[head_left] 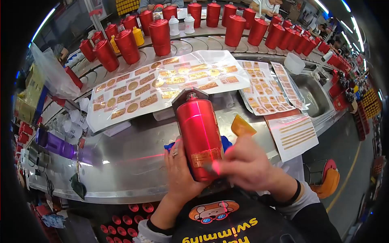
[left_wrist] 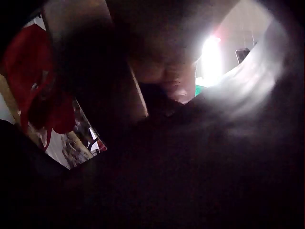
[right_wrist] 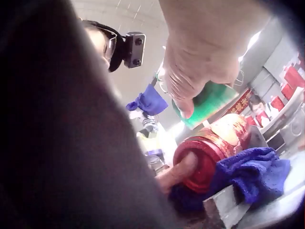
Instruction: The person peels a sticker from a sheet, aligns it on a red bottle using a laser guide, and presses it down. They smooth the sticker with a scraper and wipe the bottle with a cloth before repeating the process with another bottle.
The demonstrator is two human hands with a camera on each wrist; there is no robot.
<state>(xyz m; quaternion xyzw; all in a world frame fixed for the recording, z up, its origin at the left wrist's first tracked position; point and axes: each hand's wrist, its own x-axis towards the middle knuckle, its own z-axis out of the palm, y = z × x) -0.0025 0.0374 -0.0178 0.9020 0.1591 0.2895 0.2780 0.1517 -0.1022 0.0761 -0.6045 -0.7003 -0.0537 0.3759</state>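
Observation:
A red bottle (head_left: 198,125) lies tilted on a blue cloth (right_wrist: 255,171), its neck pointing away from the person and red laser lines across it. A gold label (head_left: 206,157) sits on its side near the base. My left hand (head_left: 178,174) holds the bottle by the base, fingers along its left side. In the right wrist view a finger presses on the round bottom. My right hand (head_left: 251,166), blurred in the head view, pinches a flat green scraper (right_wrist: 212,102) close over the label. The left wrist view is mostly dark and hides the grip.
Sheets of gold labels (head_left: 162,83) lie behind the bottle, with strip labels (head_left: 298,133) at right. A yellow scraper (head_left: 243,125) rests beside the bottle. A purple bottle (head_left: 56,143) is at left, a sink (head_left: 314,91) at right. Red bottles (head_left: 160,37) line the conveyor (head_left: 194,43).

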